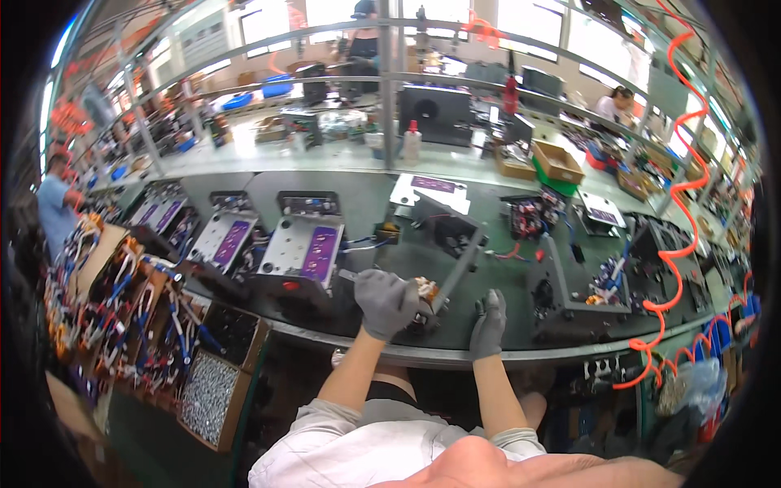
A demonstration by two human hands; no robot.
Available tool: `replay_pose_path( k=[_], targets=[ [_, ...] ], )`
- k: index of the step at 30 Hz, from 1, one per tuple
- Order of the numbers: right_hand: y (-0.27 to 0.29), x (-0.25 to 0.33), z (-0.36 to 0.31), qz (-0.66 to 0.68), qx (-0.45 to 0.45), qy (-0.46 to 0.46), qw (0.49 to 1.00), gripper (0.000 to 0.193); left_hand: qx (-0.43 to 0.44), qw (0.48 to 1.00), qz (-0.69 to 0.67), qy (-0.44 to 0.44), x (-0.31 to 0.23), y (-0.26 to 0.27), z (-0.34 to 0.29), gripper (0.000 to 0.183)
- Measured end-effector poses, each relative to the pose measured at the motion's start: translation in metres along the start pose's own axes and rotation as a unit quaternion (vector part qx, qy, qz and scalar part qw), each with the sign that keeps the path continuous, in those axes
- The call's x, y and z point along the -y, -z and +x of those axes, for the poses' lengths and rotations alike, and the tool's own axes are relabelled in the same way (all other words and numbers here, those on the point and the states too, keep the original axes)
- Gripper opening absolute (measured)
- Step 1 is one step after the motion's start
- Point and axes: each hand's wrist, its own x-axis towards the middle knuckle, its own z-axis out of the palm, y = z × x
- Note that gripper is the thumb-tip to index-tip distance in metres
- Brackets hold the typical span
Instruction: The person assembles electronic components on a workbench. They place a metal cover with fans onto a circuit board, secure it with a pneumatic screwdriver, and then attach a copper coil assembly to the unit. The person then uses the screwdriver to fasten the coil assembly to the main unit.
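Note:
My left hand, in a grey glove, is closed in a fist at the left side of a dark metal housing. A short pale piece sticks out beyond its knuckles, but what the fingers grip is hidden. Beside that fist, a copper-coloured coil sits low in the housing. My right hand, also gloved in grey, rests near the bench's front edge, right of the housing. Its fingers point forward, apart from the thumb, and nothing shows in them. Behind the housing lies a pale metal plate with a purple circuit board.
Several housings with purple boards line the bench's left. Wire bundles and a box of small metal parts stand at lower left. Another dark housing sits at right, near a hanging orange coiled hose. Other people work farther off.

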Motion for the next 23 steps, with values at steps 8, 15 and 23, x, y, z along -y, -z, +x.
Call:
replay_pose_path(
  k=[8,15,23],
  targets=[
    [-0.041,0.007,0.023,0.197,0.17,-0.143,0.955,0.057,0.038,0.999,0.005,0.028,-0.016,0.046,-0.052,0.024],
    [-0.044,0.083,0.036,-0.246,0.178,0.428,0.851,0.063,0.075,0.944,-0.066,0.315,-0.039,0.041,-0.112,0.041],
    [-0.041,0.048,-0.074,-0.258,0.346,0.292,0.854,0.054,-0.029,0.567,-0.686,0.455,-0.095,0.066,-0.095,0.047]
  ],
)
